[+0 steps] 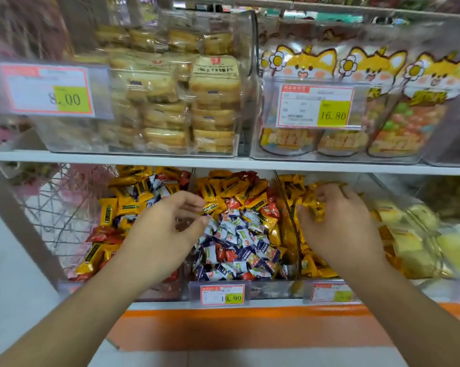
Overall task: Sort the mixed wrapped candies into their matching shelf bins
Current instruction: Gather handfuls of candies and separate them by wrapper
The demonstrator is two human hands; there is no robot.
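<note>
The right hand (337,221) curls around a clutch of yellow candies (313,207) over the right bin (292,197), seemingly delivering them to their match. The left hand (165,229), fingers loosely spread and holding nothing, hovers at the mixed middle bin (252,290), likely for the next pick.

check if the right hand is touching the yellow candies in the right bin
Touching. The head view shows the right hand with fingers curled round a bunch of yellow candies above the right bin, wrappers showing between thumb and fingers.
</note>
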